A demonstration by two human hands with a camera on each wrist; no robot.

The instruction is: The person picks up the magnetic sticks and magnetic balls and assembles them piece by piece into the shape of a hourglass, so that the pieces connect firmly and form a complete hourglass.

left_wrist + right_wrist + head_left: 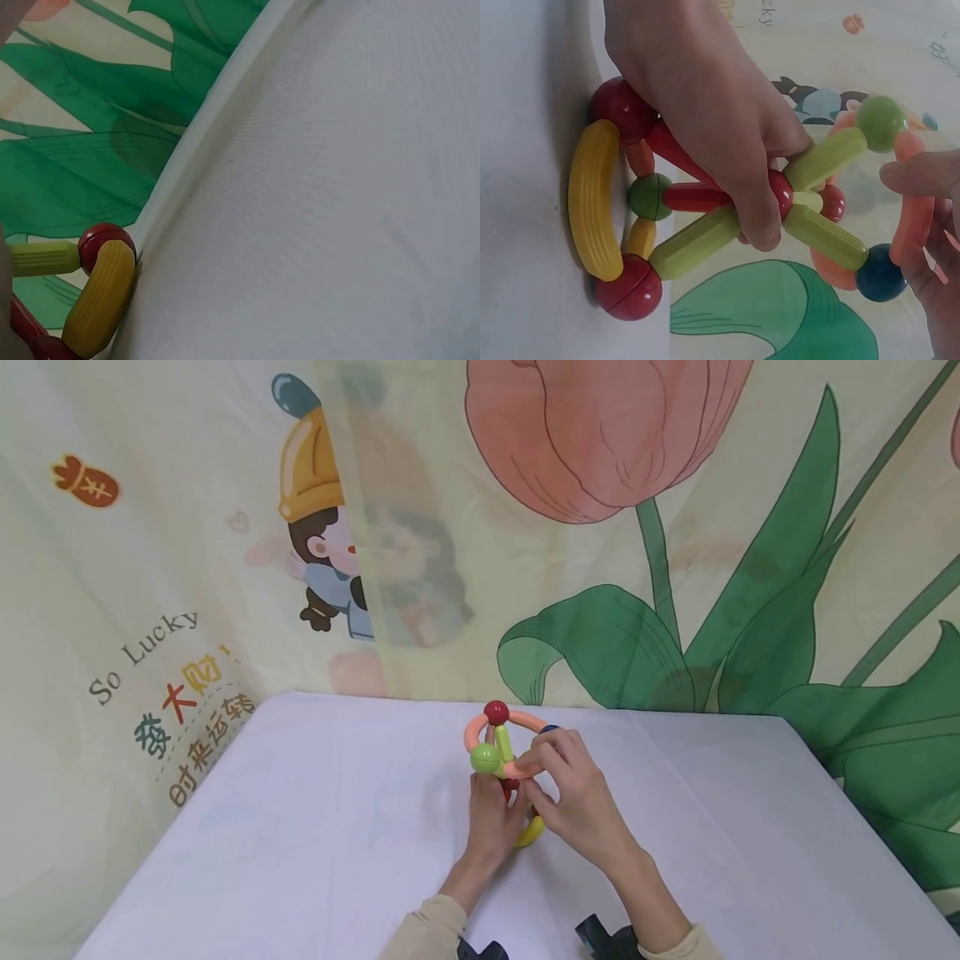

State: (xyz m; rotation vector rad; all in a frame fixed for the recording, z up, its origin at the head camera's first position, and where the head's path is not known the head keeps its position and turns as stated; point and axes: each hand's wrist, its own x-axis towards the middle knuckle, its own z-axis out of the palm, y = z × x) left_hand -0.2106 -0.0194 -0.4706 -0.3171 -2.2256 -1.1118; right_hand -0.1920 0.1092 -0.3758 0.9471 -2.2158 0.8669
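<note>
A toy structure of coloured balls and rods stands on the white table, mostly between the hands. Its base has a yellow curved rod between two red balls; lime and red straight rods meet at a central red ball. My left hand grips the structure at that centre, its thumb on the red ball. Higher up, my right hand pinches a salmon curved rod, which spans a green ball and a blue ball. Another red ball tops the far side. My left fingertips are mostly hidden.
A white cloth covers the table. Behind it hangs a printed curtain with a tulip and cartoon figures. Dark wrist-camera mounts show near both sleeves at the front.
</note>
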